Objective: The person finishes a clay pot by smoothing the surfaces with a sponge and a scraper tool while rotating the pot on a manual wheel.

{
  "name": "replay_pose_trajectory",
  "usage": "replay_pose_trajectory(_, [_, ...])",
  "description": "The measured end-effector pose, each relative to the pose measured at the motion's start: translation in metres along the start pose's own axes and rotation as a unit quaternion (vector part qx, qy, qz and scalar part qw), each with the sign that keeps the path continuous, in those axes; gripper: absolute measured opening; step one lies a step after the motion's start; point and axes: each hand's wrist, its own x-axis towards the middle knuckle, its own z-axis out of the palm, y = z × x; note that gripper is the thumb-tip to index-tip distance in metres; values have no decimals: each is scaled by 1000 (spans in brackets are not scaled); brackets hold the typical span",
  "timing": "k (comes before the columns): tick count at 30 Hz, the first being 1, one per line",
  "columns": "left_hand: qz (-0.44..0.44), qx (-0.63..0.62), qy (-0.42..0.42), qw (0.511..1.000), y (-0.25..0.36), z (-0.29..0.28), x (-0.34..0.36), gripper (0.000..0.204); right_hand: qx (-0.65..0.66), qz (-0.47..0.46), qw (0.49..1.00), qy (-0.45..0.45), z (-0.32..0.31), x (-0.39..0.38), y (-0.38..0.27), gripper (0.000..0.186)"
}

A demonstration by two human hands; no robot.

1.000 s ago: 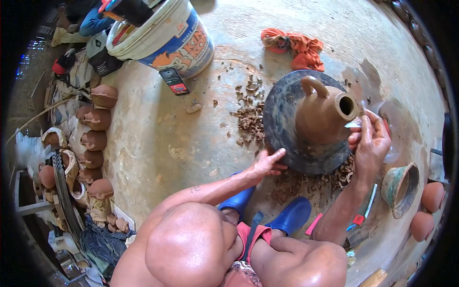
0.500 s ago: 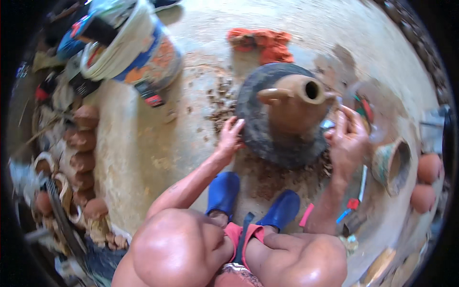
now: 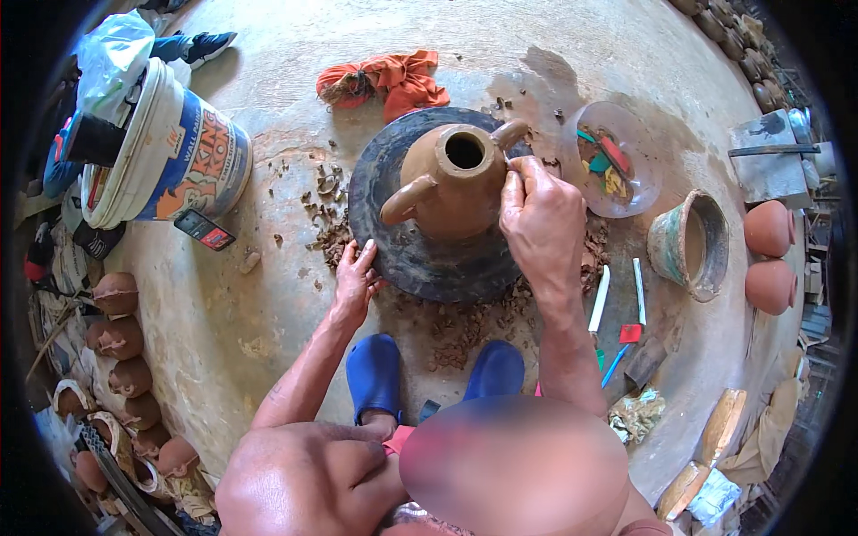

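Observation:
A brown clay jug with two handles stands upright on a dark round turntable. My right hand is pinched at the right of its neck, just below a handle, on a small thin tool mostly hidden by the fingers. My left hand is at the turntable's front left rim, fingers apart, fingertips against the edge. Curled clay shavings lie around the turntable. To the right sits a clear tub with coloured scrapers; below it lie white and blue sticks.
A paint bucket and phone are left, with a person's leg and shoe behind. An orange cloth lies beyond. Clay pots line the left; a greenish bowl and reddish pots are right.
The view has swung rightward. The jug has turned, now showing a handle on each side. My left hand has moved round the rim, and my right hand has turned knuckles-up at the neck.

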Motion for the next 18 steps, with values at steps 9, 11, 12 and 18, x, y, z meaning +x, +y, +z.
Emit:
replay_pose_trajectory(9, [-17,-11,-10,1000,-22,-2,-11,43,393,165,905,3,3,4,-22,16])
replay_pose_trajectory(11, [-23,-12,-23,999,-25,-3,-19,47,389,187,901,50,4,2,-15,18])
replay_pose_trajectory(12, [-34,-9,-30,999,-29,0,-23,50,360,204,909,53,2,0,-7,18])
replay_pose_trajectory(18, [-119,14,-106,987,-41,27,-46,53,66,141,988,-16,4,-1,18,19])
